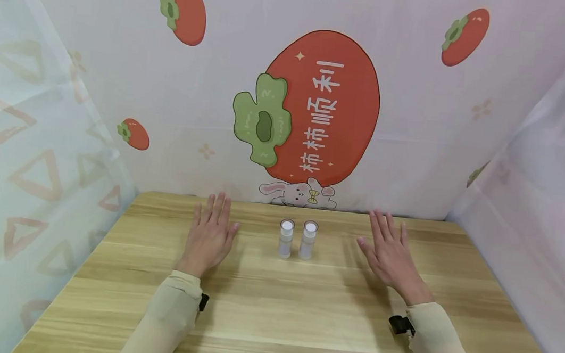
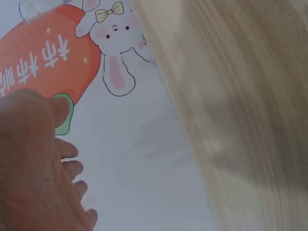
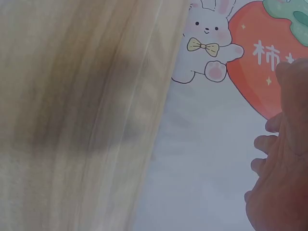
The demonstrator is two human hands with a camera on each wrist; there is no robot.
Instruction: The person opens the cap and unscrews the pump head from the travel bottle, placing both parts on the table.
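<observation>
Two small clear bottles with white tops stand upright side by side near the back of the table, the left bottle (image 1: 286, 240) a short gap from the right bottle (image 1: 308, 242). To their left is my left hand (image 1: 208, 242), palm down with straight fingers toward the back edge and the thumb out to the side. My right hand (image 1: 391, 257) lies to their right in much the same pose, its thumb toward the bottles. Both hands hold nothing. In the left wrist view part of a clear bottle (image 2: 41, 8) shows at the top left corner.
The wood-grain table (image 1: 280, 315) ends at a white backdrop (image 1: 206, 172) printed with persimmons and a rabbit. White patterned curtains (image 1: 37, 185) close off the left and right sides. A black wrist strap piece (image 1: 401, 325) sits at the right cuff.
</observation>
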